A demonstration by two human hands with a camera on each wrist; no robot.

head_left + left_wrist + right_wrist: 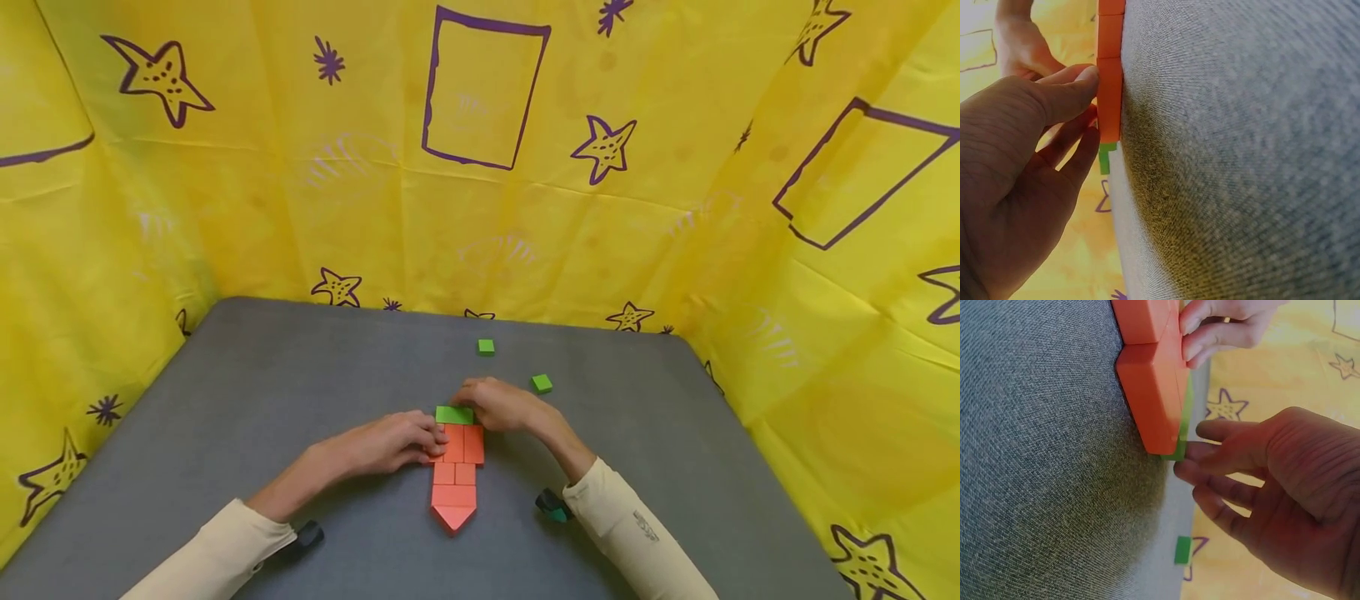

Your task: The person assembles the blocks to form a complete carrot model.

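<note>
Flat orange blocks (453, 442) lie side by side on the grey tabletop, forming a shape with a triangular block (453, 518) at its near end. A green rectangular block (452, 414) lies against their far edge. My left hand (401, 442) rests its fingertips on the left orange block; in the left wrist view its thumb and fingers (1088, 78) touch that block's top. My right hand (502, 406) is at the green block's right end, fingertips right at its edge. The right wrist view has those fingers loosely bent beside the green block (1180, 440).
Two small green blocks lie loose beyond the hands, one farther back (486, 347) and one to the right (542, 383). Yellow cloth (360, 225) with purple drawings hangs around the grey tabletop (315, 358). Dark wrist straps (303, 537) show below both sleeves.
</note>
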